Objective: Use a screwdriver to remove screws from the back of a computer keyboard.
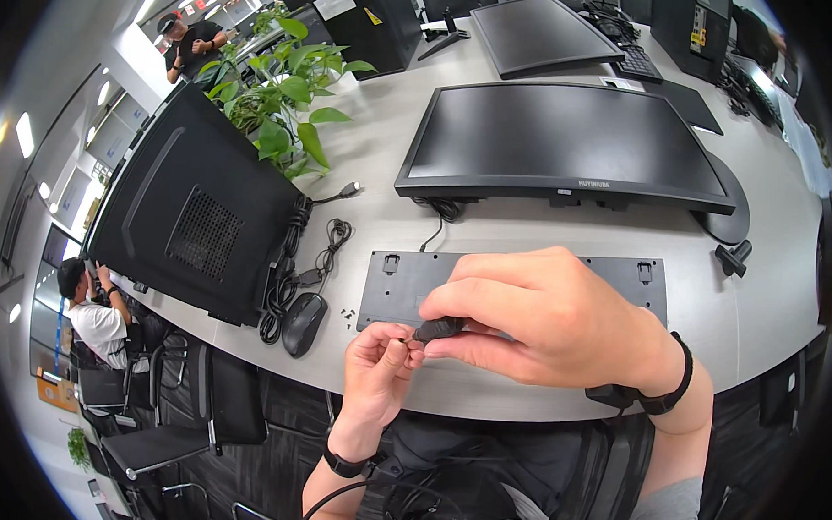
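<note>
My right hand [542, 310] grips the black handle of what looks like a short screwdriver [439, 330], its tip pointing left. At that tip, my left hand [378, 367] pinches its thumb and fingers together. A tiny dark piece, perhaps a screw, shows between them, too small to make out fully. Under and beyond both hands lies a black keyboard [397, 287], its underside up, with fold-out feet along the far edge. My right hand covers its middle. Several small dark screws [348, 316] are scattered on the table left of the keyboard.
A black mouse [305, 325] and bundled cables [329, 248] lie beside a black computer case [198, 207] at left. Beyond the keyboard, a monitor [567, 141] lies screen up. A small black stand part [733, 259] is at right. Two people are in the background at left.
</note>
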